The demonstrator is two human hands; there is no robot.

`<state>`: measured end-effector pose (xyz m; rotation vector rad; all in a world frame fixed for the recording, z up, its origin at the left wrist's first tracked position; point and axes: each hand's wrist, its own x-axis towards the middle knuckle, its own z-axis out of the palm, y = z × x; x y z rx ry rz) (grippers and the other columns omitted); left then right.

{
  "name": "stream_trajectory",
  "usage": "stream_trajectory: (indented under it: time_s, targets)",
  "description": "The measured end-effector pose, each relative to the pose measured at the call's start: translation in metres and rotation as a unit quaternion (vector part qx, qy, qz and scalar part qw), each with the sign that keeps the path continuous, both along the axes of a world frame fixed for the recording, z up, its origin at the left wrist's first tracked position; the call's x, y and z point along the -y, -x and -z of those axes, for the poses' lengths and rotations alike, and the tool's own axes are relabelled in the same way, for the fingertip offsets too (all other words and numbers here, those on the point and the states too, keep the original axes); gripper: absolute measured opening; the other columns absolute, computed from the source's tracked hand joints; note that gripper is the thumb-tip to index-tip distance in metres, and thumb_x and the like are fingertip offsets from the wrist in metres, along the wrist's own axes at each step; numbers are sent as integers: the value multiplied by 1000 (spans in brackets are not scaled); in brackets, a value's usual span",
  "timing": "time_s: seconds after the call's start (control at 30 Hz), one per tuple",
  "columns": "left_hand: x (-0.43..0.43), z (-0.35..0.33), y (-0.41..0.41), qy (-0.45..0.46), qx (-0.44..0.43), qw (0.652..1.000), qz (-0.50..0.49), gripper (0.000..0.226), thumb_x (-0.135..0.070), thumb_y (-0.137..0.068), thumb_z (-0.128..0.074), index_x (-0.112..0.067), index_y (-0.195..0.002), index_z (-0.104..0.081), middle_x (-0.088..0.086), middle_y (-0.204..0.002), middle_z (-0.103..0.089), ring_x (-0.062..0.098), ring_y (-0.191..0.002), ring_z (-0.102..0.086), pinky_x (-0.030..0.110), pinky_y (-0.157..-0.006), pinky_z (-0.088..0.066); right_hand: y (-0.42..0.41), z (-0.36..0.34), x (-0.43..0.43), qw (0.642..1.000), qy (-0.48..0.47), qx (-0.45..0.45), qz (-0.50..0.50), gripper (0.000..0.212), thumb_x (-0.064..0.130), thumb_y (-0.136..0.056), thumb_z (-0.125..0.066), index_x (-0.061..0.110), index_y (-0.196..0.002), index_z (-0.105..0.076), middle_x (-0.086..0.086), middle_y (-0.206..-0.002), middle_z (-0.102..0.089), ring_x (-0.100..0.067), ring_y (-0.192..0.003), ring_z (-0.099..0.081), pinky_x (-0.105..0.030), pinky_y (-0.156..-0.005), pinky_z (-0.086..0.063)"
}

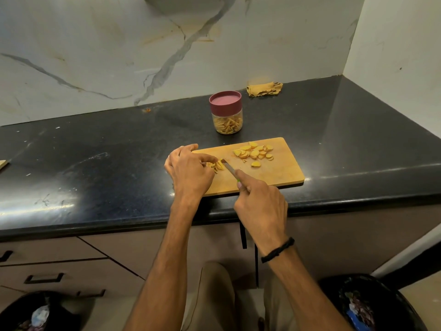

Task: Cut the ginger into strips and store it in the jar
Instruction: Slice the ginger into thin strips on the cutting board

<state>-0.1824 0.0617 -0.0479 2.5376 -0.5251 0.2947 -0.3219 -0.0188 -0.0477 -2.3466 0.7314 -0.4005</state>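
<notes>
A wooden cutting board (276, 172) lies at the front edge of the black counter. On its far right part lies a pile of ginger slices (254, 152). At the board's left, my left hand (189, 169) holds down a small bunch of ginger strips (218, 166) with curled fingertips. My right hand (260, 203) grips a knife (229, 168), forefinger along its back, blade tip at the strips. Behind the board stands a clear jar (228, 120) with a maroon lid on it, partly filled with ginger strips.
A crumpled yellow cloth (264, 89) lies by the marble wall at the back right. The black counter (95, 168) runs left, with a wooden edge (3, 163) at the far left. Drawers sit below, and two black bins (372, 304) stand on the floor.
</notes>
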Motion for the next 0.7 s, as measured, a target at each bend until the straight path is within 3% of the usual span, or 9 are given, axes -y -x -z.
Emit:
stream_trajectory:
  time_s: [0.27, 0.4, 0.53, 0.7]
  targets:
    - [2, 2, 0, -4, -5, 1000, -5, 29, -15, -89, -66, -39, -99, -78, -5, -146, -51, 22, -140, -30, 49, -117, -18, 1, -1, 1, 1000, -2, -9, 11, 40, 28, -103, -42, 38, -142, -43, 5, -87, -56, -10, -73, -43, -22, -63, -33]
    - [6, -1, 0, 3, 5, 1000, 1, 30, -16, -91, -64, -37, -110, -76, -4, -146, -51, 22, -141, -31, 48, -117, -18, 6, -3, 7, 999, -18, 5, 33, 40, 28, -103, -41, 38, -142, -44, 4, -91, -59, -9, -72, -41, -22, -56, -31]
    - [20, -3, 6, -10, 19, 999, 32, 29, -25, -93, -65, -36, -119, -72, -3, -147, -50, 24, -141, -30, 46, -116, -18, 11, -3, 19, 996, -26, 27, 81, 40, 29, -103, -44, 41, -141, -45, 7, -85, -55, -11, -73, -45, -25, -63, -37]
    - [53, 2, 23, -64, 32, 993, 94, 25, -42, -92, -65, -41, -116, -72, -2, -152, -44, 25, -145, -26, 50, -120, -14, 12, -2, 33, 989, -30, 52, 138, 38, 30, -102, -46, 41, -138, -49, -3, -105, -69, -25, -95, -61, -32, -74, -48]
